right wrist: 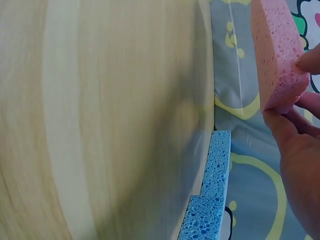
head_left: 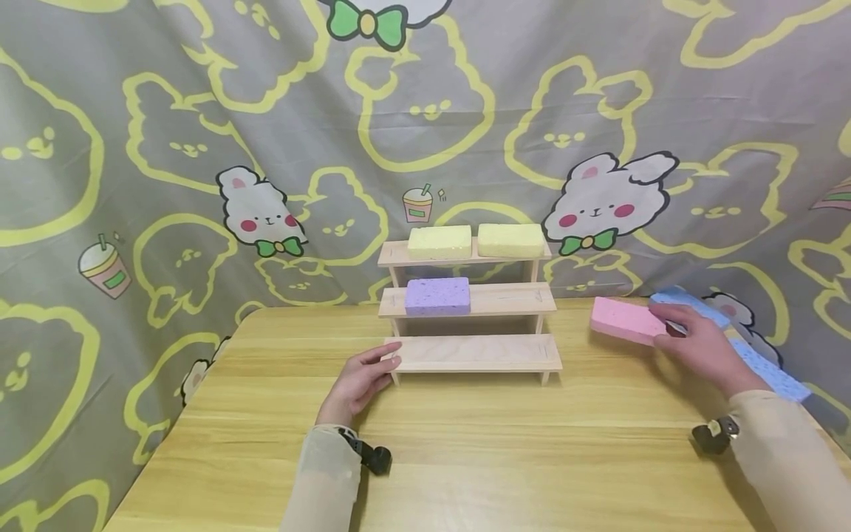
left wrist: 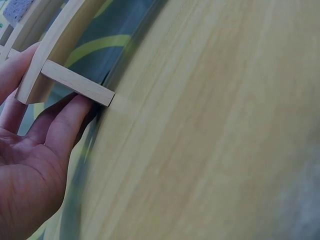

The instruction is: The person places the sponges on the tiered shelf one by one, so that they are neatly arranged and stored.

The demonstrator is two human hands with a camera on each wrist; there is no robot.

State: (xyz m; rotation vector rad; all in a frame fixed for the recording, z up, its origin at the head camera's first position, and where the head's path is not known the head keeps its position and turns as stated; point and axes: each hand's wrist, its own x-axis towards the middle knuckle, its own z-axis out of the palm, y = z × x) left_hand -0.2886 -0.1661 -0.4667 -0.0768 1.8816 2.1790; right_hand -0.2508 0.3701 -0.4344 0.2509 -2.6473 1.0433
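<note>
Right hand point(head_left: 698, 341) at the far right of the wooden table point(head_left: 465, 443), thumb and fingertips pinching the near end of a pink sponge point(head_left: 625, 320); in the right wrist view, that end lifted clear of the tabletop, probably a grasp by the short edge so the flat faces stay free. Just right of it, two blue sponges point(head_left: 744, 332) lying along the table's right edge, one overlapping the other, untouched.

Left hand point(head_left: 362, 380) relaxed, fingers straight, resting against the left end of the lowest step of a three-tier wooden riser point(head_left: 475, 353), seemingly to steady it; not curled round anything. In the left wrist view, fingertips point(left wrist: 70, 122) under the step's end beside a leg.

Purple sponge point(head_left: 437, 296) on the middle step, left side. Two yellow sponges point(head_left: 475, 241) side by side on the top step. Lowest step bare. Behind, a grey rabbit-print cloth point(head_left: 166, 148).
</note>
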